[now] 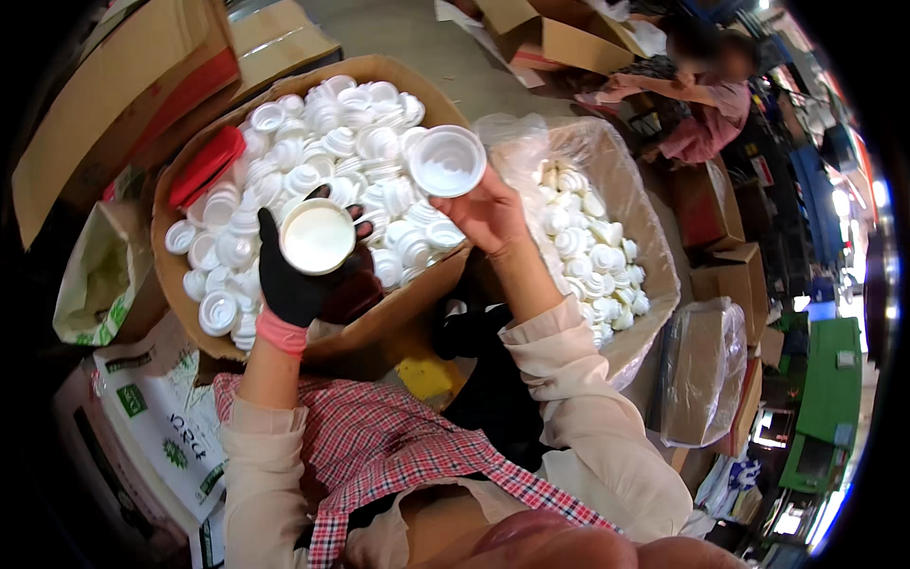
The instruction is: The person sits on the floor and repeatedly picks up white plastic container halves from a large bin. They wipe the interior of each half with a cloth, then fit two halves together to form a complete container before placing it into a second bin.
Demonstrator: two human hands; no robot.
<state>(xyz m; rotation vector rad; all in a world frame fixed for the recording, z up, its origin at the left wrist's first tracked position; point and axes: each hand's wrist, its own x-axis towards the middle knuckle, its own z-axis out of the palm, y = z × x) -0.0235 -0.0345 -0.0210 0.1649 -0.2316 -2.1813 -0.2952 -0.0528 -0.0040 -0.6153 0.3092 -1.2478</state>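
Observation:
My left hand [284, 277], in a black glove with a pink cuff, is closed round a cream round plastic cup [318, 237], its wide face turned up. My bare right hand [495, 213] grips a translucent white plastic cup [445, 161] by its lower right side, fingers partly hidden beneath it. Both hands are above a large cardboard box [417, 87] heaped with white stepped plastic pieces [322, 123]. To the right, a second box, lined with clear plastic [654, 256], holds smaller cream-white pieces [583, 242].
A red object [207, 169] lies at the left side of the heaped box. Cardboard boxes [123, 104] stand at upper left, with a white-green sack [104, 275] below. A plastic-wrapped carton [706, 375] is at right. Another person [706, 114] sits at upper right, near open cartons [578, 43].

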